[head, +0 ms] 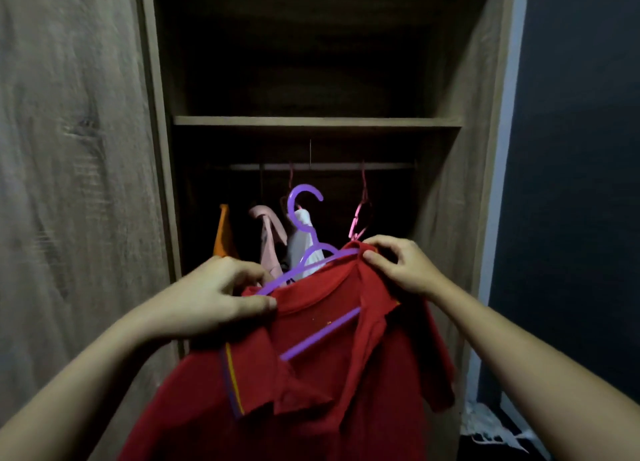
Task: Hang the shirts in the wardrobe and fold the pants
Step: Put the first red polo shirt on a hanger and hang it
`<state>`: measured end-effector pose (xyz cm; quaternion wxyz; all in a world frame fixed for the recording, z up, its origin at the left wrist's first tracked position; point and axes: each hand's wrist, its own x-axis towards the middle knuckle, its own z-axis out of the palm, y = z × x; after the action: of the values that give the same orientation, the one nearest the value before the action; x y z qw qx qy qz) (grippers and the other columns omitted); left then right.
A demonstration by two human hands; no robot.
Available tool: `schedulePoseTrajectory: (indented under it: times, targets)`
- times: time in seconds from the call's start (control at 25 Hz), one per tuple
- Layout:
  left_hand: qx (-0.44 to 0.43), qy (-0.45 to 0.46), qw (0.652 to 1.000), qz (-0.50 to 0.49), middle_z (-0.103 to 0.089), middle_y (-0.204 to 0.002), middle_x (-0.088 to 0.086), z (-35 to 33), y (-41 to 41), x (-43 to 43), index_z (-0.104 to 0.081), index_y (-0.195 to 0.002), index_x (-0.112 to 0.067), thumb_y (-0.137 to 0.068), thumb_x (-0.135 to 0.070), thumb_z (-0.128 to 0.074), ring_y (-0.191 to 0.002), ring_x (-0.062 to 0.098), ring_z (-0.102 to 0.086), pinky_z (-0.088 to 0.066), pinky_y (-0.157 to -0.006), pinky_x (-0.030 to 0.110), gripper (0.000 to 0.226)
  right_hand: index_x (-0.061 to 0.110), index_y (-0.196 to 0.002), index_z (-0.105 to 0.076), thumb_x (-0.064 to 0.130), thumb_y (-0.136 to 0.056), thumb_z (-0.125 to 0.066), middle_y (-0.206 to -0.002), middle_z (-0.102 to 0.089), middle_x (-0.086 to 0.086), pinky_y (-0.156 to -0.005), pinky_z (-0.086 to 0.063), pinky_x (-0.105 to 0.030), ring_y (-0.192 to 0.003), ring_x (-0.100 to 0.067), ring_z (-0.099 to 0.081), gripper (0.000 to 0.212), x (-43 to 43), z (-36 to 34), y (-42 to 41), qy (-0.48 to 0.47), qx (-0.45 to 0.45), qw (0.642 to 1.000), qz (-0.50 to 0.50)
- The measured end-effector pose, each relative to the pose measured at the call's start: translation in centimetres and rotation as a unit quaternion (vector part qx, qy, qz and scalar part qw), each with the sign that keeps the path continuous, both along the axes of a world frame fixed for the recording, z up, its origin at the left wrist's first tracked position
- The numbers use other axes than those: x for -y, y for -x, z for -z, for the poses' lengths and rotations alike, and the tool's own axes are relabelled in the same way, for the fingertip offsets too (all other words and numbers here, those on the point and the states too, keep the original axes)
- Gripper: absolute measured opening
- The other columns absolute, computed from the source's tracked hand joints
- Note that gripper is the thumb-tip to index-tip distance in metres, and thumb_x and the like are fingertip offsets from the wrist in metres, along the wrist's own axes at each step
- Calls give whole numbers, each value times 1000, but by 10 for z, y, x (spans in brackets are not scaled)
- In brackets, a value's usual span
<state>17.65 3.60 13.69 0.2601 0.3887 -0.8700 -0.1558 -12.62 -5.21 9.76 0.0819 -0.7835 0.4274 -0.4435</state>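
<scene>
A red polo shirt hangs in front of me on a purple plastic hanger, whose hook points up below the wardrobe rail. My left hand pinches the shirt's left shoulder over the hanger arm. At the collar's right side, my right hand grips the fabric at the other hanger end. The hanger's lower bar shows through the open neck. An orange garment, a pink shirt and a white garment hang on the rail behind.
The open wardrobe has a wooden shelf above the rail and a door swung out at left. An empty pink hanger hangs at the rail's right. A dark wall is at right, white cloth on the floor.
</scene>
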Motion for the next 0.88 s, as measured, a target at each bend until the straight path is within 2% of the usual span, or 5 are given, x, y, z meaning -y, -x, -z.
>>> schedulePoseTrajectory:
  times: [0.2, 0.36, 0.52, 0.72, 0.88]
  targets:
    - [-111, 14, 981, -157, -59, -57, 9, 11, 40, 6, -67, -72, -8, -63, -37, -56, -51, 12, -48, -38, -52, 30, 33, 11, -133, -47, 11, -83, -63, -135, -52, -11, -106, -36, -29, -125, -22, -50, 53, 51, -25, -16, -18, 0, 996, 83]
    - [-109, 33, 970, -215, -59, -61, 9, 32, 81, 34, -63, -68, -3, -77, -23, -62, -62, 21, -53, -37, -58, 32, 22, 4, -132, -44, 17, -88, -54, -134, -50, -20, -102, -36, -32, -124, -33, -47, 47, 98, -33, -22, -68, 101, 964, 236]
    - [-172, 12, 944, -282, -66, -72, 17, 48, 110, 84, -63, -71, -1, -76, -21, -59, -77, 28, -61, -44, -64, 33, 21, 2, -135, -38, 25, -87, -57, -136, -44, -22, -96, -40, -31, -123, -35, -47, 56, 147, -32, -28, -86, 125, 955, 256]
    - [-238, 8, 924, -298, -61, -59, 3, 45, 138, 144, -62, -63, -6, -77, -20, -61, -66, 21, -59, -39, -55, 24, 20, 8, -146, -11, 23, -76, -70, -148, -27, -20, -110, -31, -39, -133, -36, -35, 93, 204, -25, -27, -113, 51, 957, 262]
    - [-332, -39, 892, -304, -55, -53, 3, 19, 165, 201, -57, -55, -8, -75, -17, -59, -62, 26, -53, -38, -59, 30, 22, 7, -146, -12, 6, -82, -60, -143, -37, -19, -102, -39, -37, -127, -35, -44, 81, 222, -12, 2, -128, -1, 955, 268]
